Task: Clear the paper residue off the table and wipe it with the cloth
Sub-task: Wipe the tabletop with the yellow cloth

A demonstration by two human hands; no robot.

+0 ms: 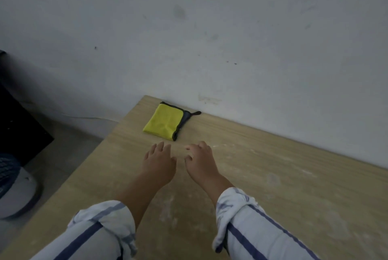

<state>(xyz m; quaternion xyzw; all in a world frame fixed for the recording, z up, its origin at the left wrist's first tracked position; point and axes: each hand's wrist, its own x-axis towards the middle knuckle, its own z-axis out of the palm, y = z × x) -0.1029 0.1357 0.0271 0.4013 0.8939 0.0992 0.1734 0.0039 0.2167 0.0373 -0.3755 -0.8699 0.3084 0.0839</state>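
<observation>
Both the left hand [159,163] and the right hand [199,162] hover empty with loose fingers over the dusty counter [294,186], so the clearing looks barely begun, and the folded yellow cloth [164,122] waits just above them, mid-frame, for a reach.

Stained white wall [210,28], black cabinet [19,129], white cable [84,117] along floor [69,148].
</observation>
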